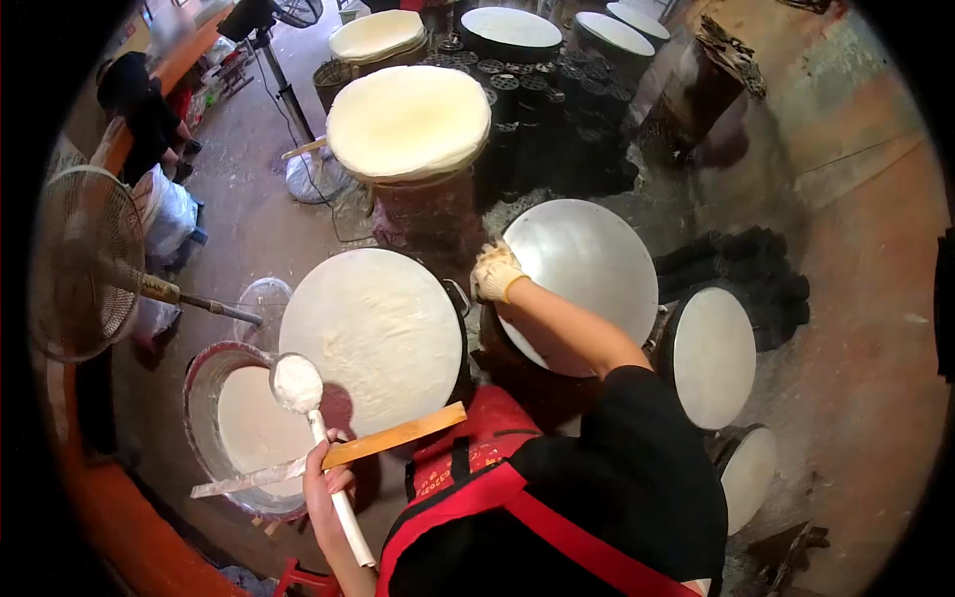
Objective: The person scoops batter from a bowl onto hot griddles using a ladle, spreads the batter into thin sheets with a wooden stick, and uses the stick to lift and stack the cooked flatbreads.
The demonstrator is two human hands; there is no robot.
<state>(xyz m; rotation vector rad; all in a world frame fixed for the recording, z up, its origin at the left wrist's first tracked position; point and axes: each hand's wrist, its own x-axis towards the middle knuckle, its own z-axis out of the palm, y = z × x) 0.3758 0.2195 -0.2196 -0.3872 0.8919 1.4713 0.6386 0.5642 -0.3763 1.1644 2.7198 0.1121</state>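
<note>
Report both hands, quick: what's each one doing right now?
Left hand: closed, holding a ladle and a flat wooden paddle.
Right hand: gloved, at the rim of a bare griddle; grip cannot be told.

A caged fan [88,264] is standing along the floor's [851,328] left edge, while a person in black [149,114] is occupying the far left corner. Toward the far edge, a pole-mounted fan [286,90] is rising above a pale plastic bag [316,179]. A red stool [303,577] is showing partly at the near edge.
</note>
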